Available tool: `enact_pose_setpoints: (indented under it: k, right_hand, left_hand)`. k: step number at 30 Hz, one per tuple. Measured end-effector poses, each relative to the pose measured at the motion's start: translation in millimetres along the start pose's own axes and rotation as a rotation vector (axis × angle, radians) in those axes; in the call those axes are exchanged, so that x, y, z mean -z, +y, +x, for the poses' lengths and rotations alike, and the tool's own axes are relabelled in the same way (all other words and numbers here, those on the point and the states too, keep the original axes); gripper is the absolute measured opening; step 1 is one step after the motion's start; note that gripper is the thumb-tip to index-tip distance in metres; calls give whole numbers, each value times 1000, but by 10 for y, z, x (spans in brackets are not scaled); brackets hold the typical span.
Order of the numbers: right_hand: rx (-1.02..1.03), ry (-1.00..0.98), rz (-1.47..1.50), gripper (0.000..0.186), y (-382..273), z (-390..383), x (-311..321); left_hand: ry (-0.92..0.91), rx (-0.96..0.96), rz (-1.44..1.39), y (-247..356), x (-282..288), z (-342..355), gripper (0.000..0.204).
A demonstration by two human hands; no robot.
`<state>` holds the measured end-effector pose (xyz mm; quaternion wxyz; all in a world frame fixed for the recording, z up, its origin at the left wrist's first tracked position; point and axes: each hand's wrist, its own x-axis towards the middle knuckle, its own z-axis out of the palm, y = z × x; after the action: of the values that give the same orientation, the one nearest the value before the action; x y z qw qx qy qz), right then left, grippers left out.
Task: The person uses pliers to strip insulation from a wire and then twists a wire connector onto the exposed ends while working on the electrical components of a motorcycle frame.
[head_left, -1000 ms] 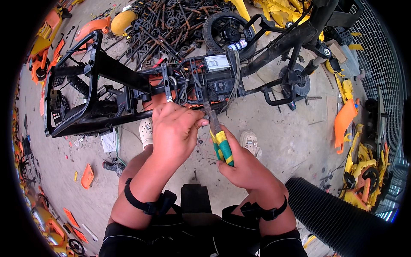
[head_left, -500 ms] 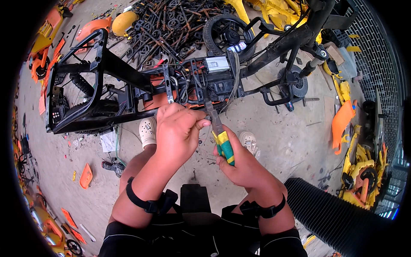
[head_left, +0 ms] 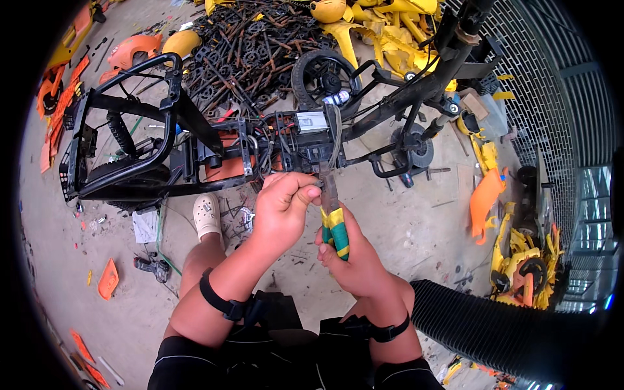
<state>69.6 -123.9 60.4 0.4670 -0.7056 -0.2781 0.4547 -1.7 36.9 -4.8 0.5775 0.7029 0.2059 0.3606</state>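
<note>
In my right hand (head_left: 356, 260) is a pair of pliers (head_left: 335, 224) with green and yellow grips, the jaws pointing away from me. My left hand (head_left: 281, 205) is closed in a pinch right beside the jaws; the small dark thing at its fingertips is too small to name. Both hands are in front of the near rail of a black scooter frame (head_left: 188, 190), which stretches across the view. Cables (head_left: 335, 140) and a silver box-shaped unit (head_left: 312, 122) sit in the frame's middle, just beyond the pliers.
A heap of rusty metal parts (head_left: 240, 58) and a wheel (head_left: 325, 81) lie behind the frame. Yellow panels (head_left: 390, 32) are piled far right. A cordless drill (head_left: 153, 266) and an orange piece (head_left: 108, 279) rest on the left floor. A black ribbed object (head_left: 468, 318) is at lower right.
The view has shifted, so the frame and surroundings appear farther left. My hands stay together at the pliers' jaws, now slightly nearer to me relative to the frame.
</note>
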Motion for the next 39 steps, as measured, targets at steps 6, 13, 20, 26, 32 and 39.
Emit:
enact_pose_setpoints:
  k: [6,13,20,26,32,39]
  right_hand:
    - [17,127,20,77,107,-91,-171]
    - [85,244,-154,79,195,-96,-240]
    - [52,274,-271,81,332,-61,-168]
    - [115,261,-379,86,416,-26,-59]
    - [155,323,-413,76,432,12,1]
    - [162,273,-336,74,496,37,65]
  left_hand:
    - [4,-127,121,68,-73,-39,4]
    - [-11,-168,266,168,-111,-46,5]
    - [-77,-133,332,191,-102,-17,4]
    - [-199,97,166,157,-90,-26,6]
    - [-315,522,-376,185,-107,6,18]
    - [-381,571,-552,109,-97,54,24]
